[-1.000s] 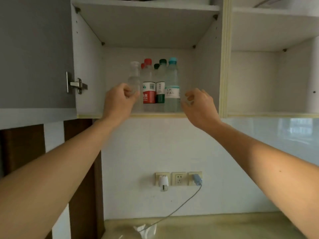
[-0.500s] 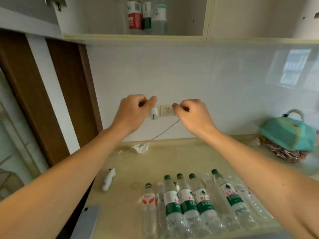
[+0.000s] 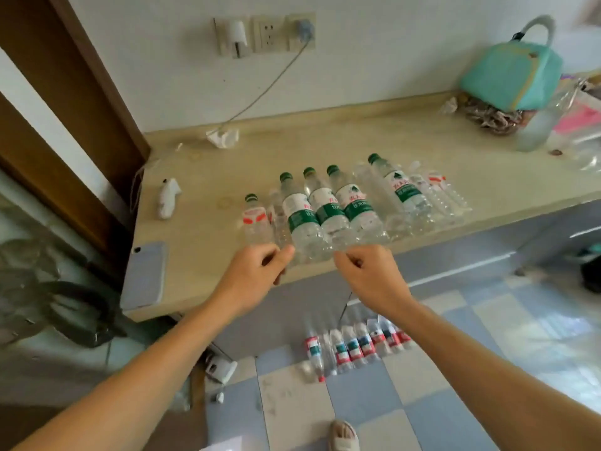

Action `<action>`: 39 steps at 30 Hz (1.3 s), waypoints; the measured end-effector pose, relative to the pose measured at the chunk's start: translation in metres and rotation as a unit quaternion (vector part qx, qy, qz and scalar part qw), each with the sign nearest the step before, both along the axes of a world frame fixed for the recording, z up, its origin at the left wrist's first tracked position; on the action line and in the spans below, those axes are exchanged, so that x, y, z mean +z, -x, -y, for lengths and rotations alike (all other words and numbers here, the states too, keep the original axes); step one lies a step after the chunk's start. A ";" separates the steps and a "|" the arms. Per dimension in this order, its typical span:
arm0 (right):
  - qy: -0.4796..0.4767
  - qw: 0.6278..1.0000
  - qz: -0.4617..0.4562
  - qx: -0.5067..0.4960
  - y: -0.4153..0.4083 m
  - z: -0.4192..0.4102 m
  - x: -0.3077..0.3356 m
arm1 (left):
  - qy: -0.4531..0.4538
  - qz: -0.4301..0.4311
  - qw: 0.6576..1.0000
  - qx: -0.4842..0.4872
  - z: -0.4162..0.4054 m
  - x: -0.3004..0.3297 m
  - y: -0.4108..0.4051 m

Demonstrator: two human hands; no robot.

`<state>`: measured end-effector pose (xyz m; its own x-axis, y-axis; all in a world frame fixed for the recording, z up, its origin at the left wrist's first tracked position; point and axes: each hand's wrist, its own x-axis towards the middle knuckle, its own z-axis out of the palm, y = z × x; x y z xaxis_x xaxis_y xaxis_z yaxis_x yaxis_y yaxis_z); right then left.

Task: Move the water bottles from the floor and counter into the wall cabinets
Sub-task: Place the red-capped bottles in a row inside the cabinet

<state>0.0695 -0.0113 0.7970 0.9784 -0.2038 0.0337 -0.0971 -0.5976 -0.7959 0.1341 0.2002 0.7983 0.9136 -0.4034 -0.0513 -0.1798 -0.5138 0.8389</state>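
Note:
Several clear water bottles point(image 3: 328, 209) with green caps and green labels lie side by side on the beige counter point(image 3: 325, 141), caps pointing to the wall. More bottles with red and blue labels point(image 3: 354, 346) lie in a row on the tiled floor below. My left hand point(image 3: 257, 275) hovers at the counter's front edge, fingers curled, holding nothing, just in front of the leftmost bottles. My right hand point(image 3: 367, 271) is beside it, also curled and empty, near the bottoms of the middle bottles. The wall cabinets are out of view.
A phone point(image 3: 144, 275) lies on the counter's left front corner, a white object point(image 3: 167, 196) behind it. A teal bag point(image 3: 510, 76) and clutter sit at the right. A cable hangs from the wall sockets point(image 3: 263, 35). My shoe point(image 3: 344, 436) is on the floor.
The view has dropped from the open cabinet to the counter and floor. Both hands have come down, empty, from the cabinet shelf to the counter's front edge near the lying bottles.

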 end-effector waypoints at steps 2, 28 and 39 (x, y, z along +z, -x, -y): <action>0.009 0.999 -0.047 -0.022 0.022 0.012 -0.045 | -0.010 -0.041 0.999 -0.003 0.002 -0.039 0.021; -0.183 0.863 -0.466 -0.070 0.062 0.135 -0.736 | -0.133 -0.276 0.931 0.200 0.142 -0.749 0.103; -0.407 0.755 -0.454 -0.239 0.059 0.072 -0.889 | -0.190 -0.307 0.918 0.164 0.122 -0.890 0.099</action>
